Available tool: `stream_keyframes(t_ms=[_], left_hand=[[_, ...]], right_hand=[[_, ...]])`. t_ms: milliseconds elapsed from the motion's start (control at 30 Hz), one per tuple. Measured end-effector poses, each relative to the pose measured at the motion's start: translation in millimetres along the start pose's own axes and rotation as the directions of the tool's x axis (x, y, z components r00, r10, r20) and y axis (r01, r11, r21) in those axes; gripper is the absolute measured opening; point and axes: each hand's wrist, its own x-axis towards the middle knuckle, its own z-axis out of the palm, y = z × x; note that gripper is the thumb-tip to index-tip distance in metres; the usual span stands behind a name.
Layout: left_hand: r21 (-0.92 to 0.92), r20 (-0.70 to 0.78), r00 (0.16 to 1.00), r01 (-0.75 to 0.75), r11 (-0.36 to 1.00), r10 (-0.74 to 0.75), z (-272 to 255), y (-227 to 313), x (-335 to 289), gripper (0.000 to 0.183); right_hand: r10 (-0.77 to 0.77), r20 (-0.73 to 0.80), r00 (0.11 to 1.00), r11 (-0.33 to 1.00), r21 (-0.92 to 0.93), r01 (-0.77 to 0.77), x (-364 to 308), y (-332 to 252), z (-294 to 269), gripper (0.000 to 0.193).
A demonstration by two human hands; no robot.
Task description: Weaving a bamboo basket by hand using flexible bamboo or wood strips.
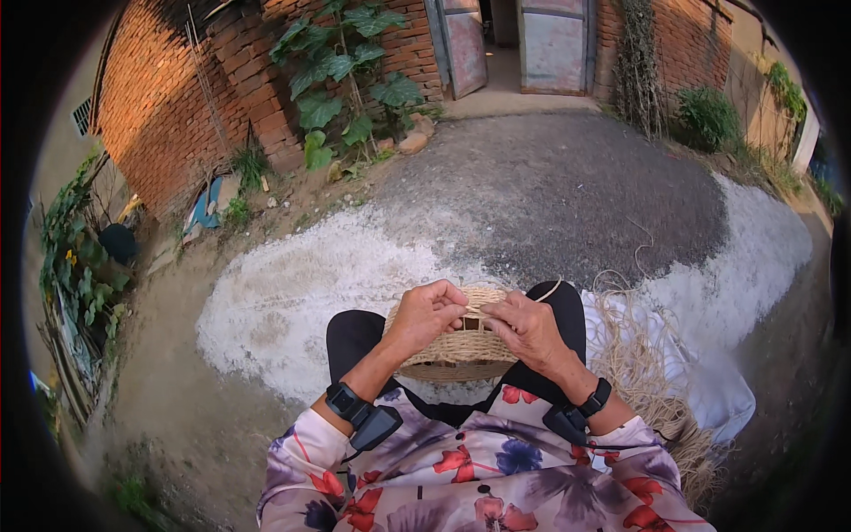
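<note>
A round woven straw basket [461,350] rests on my lap, between my knees in black trousers. My left hand [425,315] grips its upper rim on the left side. On the right side, my right hand [530,330] pinches the rim, and a thin straw strand [550,289] curls up from its fingers. Both hands meet over the basket's top edge, fingertips almost touching. Black bands with small devices sit on both wrists.
A pile of loose straw [651,381] lies on a white cloth [709,381] at my right. The ground has a pale gravel patch [301,284] and dark asphalt [567,195]. Beyond stand a brick wall [177,97], leafy plants [341,80] and a doorway [505,44].
</note>
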Motion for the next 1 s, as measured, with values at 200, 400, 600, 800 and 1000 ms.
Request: stream_keyframes(t_ms=[200, 400, 600, 800, 1000], left_hand=[[0.629, -0.045, 0.929, -0.259, 0.733, 0.368, -1, -10, -14, 0.009], [0.841, 0.093, 0.873, -0.326, 0.432, 0.478, 5, -17, -20, 0.013], [0.914, 0.200, 0.887, -0.323, 0.248, 0.417, 2, -20, -22, 0.015], [0.935, 0.139, 0.944, -0.225, 0.274, 0.300, 9, -8, -27, 0.015], [0.851, -0.046, 0.943, -0.136, 0.506, 0.331, 12, -17, -13, 0.015]], right_hand=[[0.011, 0.029, 1.000, 0.997, -0.079, -0.009, -10, 8, 4, 0.008], [0.013, 0.057, 0.998, 0.994, -0.105, -0.007, -4, 9, 19, 0.008], [0.214, 0.082, 0.973, 0.963, 0.148, -0.224, -7, 19, 34, 0.010], [0.407, 0.237, 0.882, 0.831, 0.304, -0.465, -7, 29, 33, 0.013], [0.332, 0.178, 0.926, 0.898, 0.240, -0.368, -7, 25, 33, 0.011]])
